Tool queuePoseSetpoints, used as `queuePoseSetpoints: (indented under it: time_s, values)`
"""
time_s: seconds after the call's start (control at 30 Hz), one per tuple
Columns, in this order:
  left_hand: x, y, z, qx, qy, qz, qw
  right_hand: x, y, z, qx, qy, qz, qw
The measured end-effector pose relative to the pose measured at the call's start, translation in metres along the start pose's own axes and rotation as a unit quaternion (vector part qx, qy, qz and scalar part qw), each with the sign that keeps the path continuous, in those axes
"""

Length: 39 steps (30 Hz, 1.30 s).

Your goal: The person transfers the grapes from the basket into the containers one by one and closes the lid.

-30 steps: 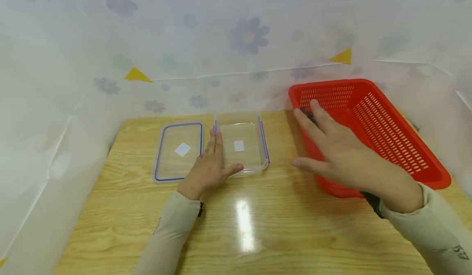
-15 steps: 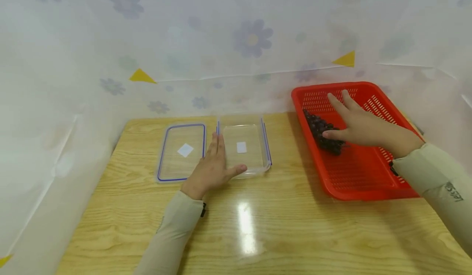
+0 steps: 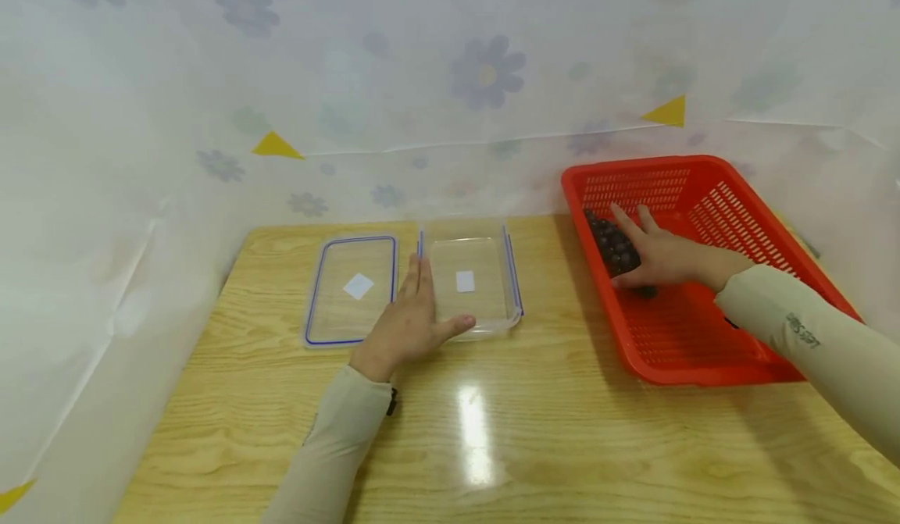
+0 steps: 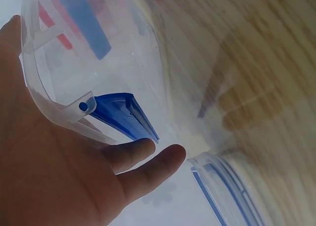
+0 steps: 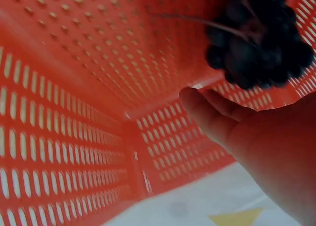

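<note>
A: Where are the grapes?

B: They are in the red basket, by its left wall. They look dark, and in the right wrist view a thin stem pokes out of the bunch.

A: What is the right hand doing?

B: It is inside the basket, over the grapes. Its fingers are spread wide. I can't tell if they touch the bunch.

A: And the left hand?

B: Its fingers are pretty straight and lie along the left side of the clear box. The thumb sticks out to the right, by the box's near edge. It isn't curled around anything.

A: What else is by the box?

B: A flat clear lid with a blue line lies just left of it. I see 2 white stickers: 1 on the lid and 1 at the box. Everything sits on a wooden surface.

A: And behind all that?

B: A pale sheet with flowers, and yellow triangles on it
</note>
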State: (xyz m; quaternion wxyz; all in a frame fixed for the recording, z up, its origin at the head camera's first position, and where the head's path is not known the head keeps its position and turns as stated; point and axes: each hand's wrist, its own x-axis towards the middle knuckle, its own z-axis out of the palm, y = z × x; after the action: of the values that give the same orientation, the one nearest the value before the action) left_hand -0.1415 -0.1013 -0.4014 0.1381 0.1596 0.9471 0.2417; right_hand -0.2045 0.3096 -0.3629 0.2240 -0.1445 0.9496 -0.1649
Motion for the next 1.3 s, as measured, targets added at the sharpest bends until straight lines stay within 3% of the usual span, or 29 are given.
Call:
queuePoseSetpoints:
  time_s: [0.17,0.5,0.67,0.8,1.07,1.3]
  values:
    - [-0.003,0.0,-0.001,-0.006,-0.006,-0.001,1.0,0.004,0.008,0.01,-0.003,-0.014,-0.003,1.0]
    - [-0.008,-0.001,-0.003,-0.017,-0.008,-0.001,0.9998,0.009,0.01,0.018,-0.015,0.027,-0.049,0.998]
    - [-0.008,-0.002,-0.003,-0.02,-0.005,0.003,0.9998,0.012,0.013,0.018,-0.004,0.033,-0.037,0.999]
    - [-0.007,-0.002,-0.002,-0.015,-0.001,0.002,0.9999,0.014,0.017,0.017,-0.027,0.057,-0.028,0.998]
    - [-0.003,0.001,0.002,-0.023,0.005,0.001,0.9997,0.01,0.013,0.006,-0.064,0.093,-0.012,0.994]
    - [0.001,0.004,0.003,-0.036,-0.004,-0.007,0.9993,-0.007,0.007,-0.017,-0.041,0.133,-0.002,0.99]
